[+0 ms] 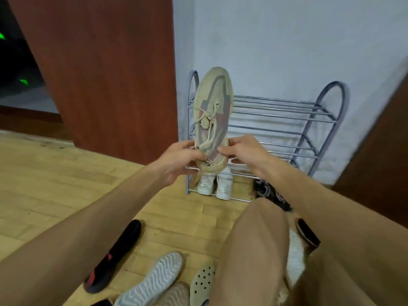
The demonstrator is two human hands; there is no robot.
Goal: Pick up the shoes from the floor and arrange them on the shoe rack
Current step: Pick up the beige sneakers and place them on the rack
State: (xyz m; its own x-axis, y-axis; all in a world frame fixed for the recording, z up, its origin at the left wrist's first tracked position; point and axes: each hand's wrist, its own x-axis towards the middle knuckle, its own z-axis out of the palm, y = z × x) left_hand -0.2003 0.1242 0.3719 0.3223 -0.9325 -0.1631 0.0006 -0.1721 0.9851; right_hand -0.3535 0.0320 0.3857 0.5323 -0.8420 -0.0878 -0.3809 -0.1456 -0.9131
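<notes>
I hold a beige knit sneaker (213, 100) upright in front of the metal shoe rack (287, 120), toe pointing up. My left hand (176, 160) grips its heel end from the left. My right hand (240, 151) grips it from the right. A pair of white sneakers (215, 186) stands on the rack's lowest tier. On the floor near me lie a black shoe with red marks (114, 255), a white-soled shoe (152, 281) turned over, and a perforated beige shoe (202, 283).
The rack stands against a white wall (287, 40), beside a brown wooden door (106, 74). A dark shoe (271, 193) lies at the rack's right foot. My knee (254, 250) hides part of the wooden floor. More shoes lie to its right (306, 233).
</notes>
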